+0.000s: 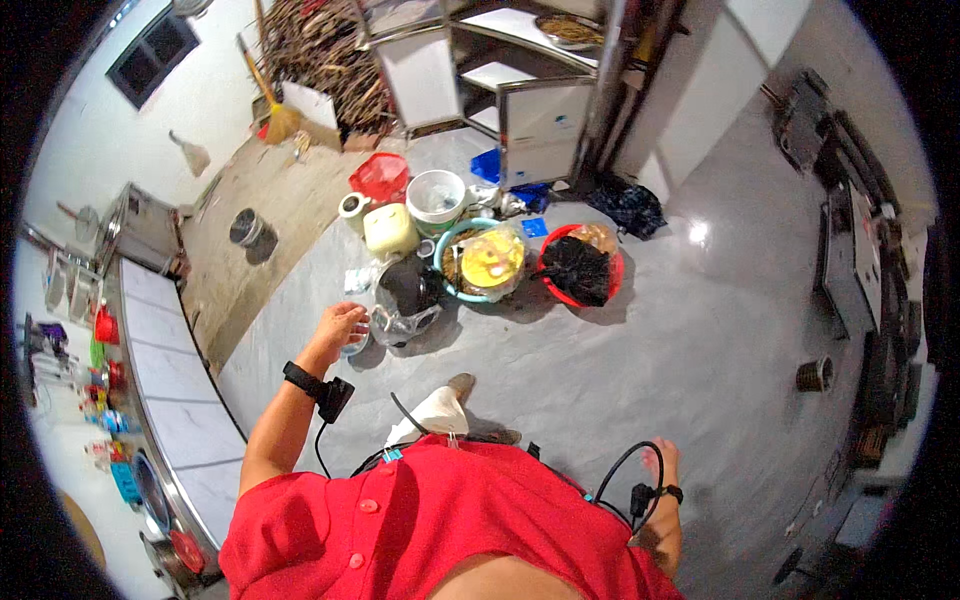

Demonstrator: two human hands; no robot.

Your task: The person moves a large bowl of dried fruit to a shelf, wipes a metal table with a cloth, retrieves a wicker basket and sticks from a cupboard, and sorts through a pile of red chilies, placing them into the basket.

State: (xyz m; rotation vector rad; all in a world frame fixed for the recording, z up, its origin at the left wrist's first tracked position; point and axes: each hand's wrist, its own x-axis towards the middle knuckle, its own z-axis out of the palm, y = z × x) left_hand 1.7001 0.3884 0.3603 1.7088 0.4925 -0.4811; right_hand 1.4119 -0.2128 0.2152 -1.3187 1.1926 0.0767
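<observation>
My left hand [341, 328] is stretched forward above the floor with its fingers curled. A small clear container [355, 346] shows right at its fingertips; whether the hand holds it cannot be told. Just beyond stands a black and clear plastic bag [409, 292]. Farther right are a light-blue basin [442, 244] with a yellow round thing [493, 257] in clear plastic, and a red basin [619, 277] with a black plastic bag [577, 268]. My right hand [661, 456] hangs low at my side, partly behind a black cable, with nothing seen in it.
A white bucket [435, 196], a pale-yellow jug [390, 230] and a red plastic basin [379, 177] stand behind the bags. A cabinet door [546, 131] hangs open at the back. Left runs a tiled counter [169, 371]; a dark bucket [246, 227] stands beyond.
</observation>
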